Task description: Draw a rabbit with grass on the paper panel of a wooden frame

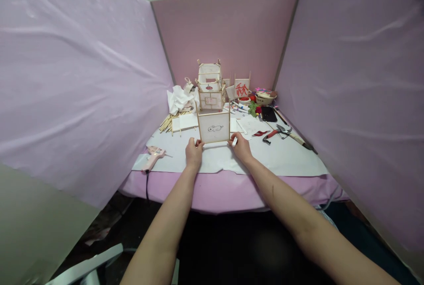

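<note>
Between my hands a thin wooden-framed paper panel [214,135] stands upright, with a small dark line drawing on its pale sheet. My left hand [194,151] pinches its lower left corner. At the lower right corner my right hand [241,147] grips the frame, and a white marker [235,141] pokes out from the same fingers. Right behind the panel stands a tiered stick-and-paper lantern frame [211,100] with small pictures on its sides. Another framed panel [242,89] with a red painted character leans farther back on the right.
A pink glue gun [154,158] lies at the left front. Bamboo sticks [166,123] and crumpled white paper [179,99] are behind it. On the right are red-handled pliers [272,135], a black phone [268,114], several markers [241,106] and a basket [265,98]. Pink-covered walls enclose the table.
</note>
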A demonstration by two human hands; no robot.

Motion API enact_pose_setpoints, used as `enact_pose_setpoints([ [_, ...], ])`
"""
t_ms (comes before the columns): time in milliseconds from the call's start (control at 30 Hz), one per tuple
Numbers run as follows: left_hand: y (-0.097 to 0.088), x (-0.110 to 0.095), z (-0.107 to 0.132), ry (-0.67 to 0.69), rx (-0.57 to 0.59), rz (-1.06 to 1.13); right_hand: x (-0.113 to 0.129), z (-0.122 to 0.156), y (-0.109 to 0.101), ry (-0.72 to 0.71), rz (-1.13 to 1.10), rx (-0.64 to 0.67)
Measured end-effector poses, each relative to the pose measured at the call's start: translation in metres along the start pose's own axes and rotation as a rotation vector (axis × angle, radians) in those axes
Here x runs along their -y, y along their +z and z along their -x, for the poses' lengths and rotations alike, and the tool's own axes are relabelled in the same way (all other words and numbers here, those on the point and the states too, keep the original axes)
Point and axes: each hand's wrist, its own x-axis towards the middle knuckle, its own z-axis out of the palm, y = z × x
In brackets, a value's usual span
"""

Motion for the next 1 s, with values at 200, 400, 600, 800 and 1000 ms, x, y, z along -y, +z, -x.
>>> enact_pose_setpoints([
  [200, 0.0005, 0.0017, -0.0011, -0.002, 0.012, -0.085, 0.0000, -0.0006, 0.0003, 0.007, 0.026, -0.003],
  [400, 0.0000, 0.0015, -0.0015, 0.008, 0.015, -0.139, -0.0001, -0.0003, 0.0004, 0.004, 0.031, -0.005],
  [600, 0.0008, 0.0028, -0.0016, 0.021, 0.021, -0.133, 0.0003, 0.0008, 0.0002, -0.012, 0.020, -0.017],
  [800, 0.0005, 0.0015, -0.0011, 0.027, 0.038, -0.111, 0.0013, 0.0014, -0.0003, -0.030, 0.008, -0.051],
  [1000, -0.0002, 0.0012, -0.0008, 0.029, 0.036, -0.091, 0.0010, 0.0019, -0.0003, -0.040, -0.002, -0.067],
])
